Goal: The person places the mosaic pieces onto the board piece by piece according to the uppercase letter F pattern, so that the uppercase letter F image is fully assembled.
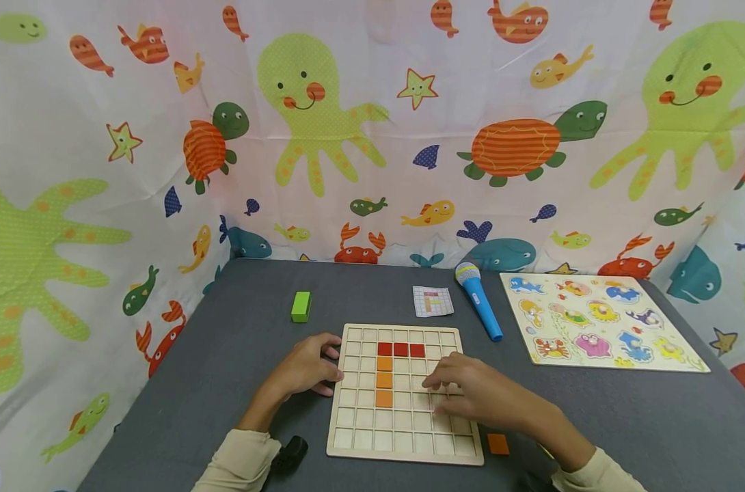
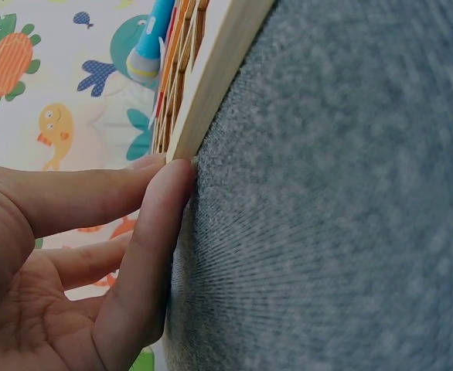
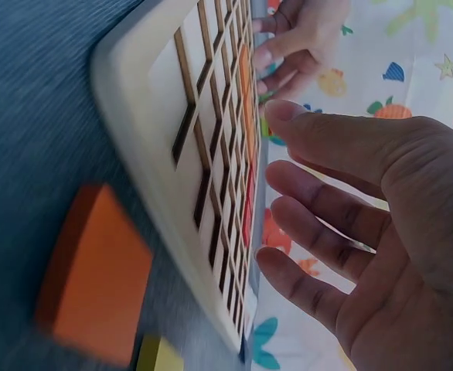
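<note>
A wooden grid board [image 1: 360,439] lies on the dark tabletop, with a row of red tiles [image 1: 400,350] and a column of orange tiles [image 1: 384,380] below its left end. At the board's left edge, the left hand [image 1: 301,369] pinches the rim; the left wrist view shows its fingertips [image 2: 178,166] against the wood [image 2: 219,85]. Over the right part of the grid is the right hand [image 1: 477,393], fingers loosely bent; in the right wrist view this hand [image 3: 389,224] holds nothing. A loose orange tile [image 1: 498,444] lies beside the lower right corner.
A green block [image 1: 301,307] stands behind the board to the left. Behind it on the right are a patterned card [image 1: 432,301], a blue microphone [image 1: 483,307] and a picture puzzle [image 1: 606,321]. A yellowish piece [image 3: 158,355] shows near the orange tile in the right wrist view.
</note>
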Motion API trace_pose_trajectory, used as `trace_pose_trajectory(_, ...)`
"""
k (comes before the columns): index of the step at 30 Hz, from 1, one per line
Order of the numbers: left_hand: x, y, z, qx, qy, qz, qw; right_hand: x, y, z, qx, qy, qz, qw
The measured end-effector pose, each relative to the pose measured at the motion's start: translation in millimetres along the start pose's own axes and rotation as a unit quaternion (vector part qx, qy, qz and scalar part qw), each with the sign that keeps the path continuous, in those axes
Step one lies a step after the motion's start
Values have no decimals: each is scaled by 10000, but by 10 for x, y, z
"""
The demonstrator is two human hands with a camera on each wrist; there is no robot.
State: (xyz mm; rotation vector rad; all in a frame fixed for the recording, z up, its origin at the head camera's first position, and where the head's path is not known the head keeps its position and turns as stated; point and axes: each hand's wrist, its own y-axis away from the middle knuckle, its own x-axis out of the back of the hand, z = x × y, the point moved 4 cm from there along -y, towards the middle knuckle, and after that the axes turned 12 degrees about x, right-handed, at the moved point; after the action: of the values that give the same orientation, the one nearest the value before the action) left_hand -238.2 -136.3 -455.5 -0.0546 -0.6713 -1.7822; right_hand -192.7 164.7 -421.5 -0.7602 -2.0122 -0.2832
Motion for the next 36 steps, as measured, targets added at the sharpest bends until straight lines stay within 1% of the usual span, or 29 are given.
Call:
trace_pose_trajectory(5,-1,5,6,40,-22,-2,10000,67,188,50,-221,49,3,9997)
trace_pose_trajectory(14,5,22,4,81,9,-26,10000,135,490,126,-501,199,-6,9985)
trace_pose_trajectory(23,6,15,7,54,-34,9,10000,148,751,215,-842,112,-195,9962)
trace_pose_trajectory(28,7,16,9,48,-25,0,10000,133,856,252,-849,8,-239,9961)
trace_pose_trajectory(36,7,13,1,49,-31,-2,10000,82,939,261,-665,-36,-266,9974)
